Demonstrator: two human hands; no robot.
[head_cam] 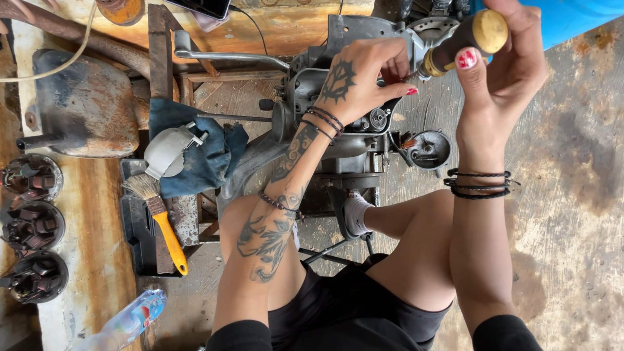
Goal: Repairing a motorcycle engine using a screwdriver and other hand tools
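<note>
Right hand (504,71) grips wooden-handled screwdriver (465,42), fingers wrapped tight.
Left hand (357,78) pinches its tip at grey metal engine block (344,140); yellow-handled paintbrush (159,218) well apart.

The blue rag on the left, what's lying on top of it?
A pale grey curved metal part lies on the blue rag, with a paintbrush beside it. Whatever sits beneath the rag is covered.

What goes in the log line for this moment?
right hand: grips screwdriver | left hand: steadies tip on engine | paintbrush: idle
</note>
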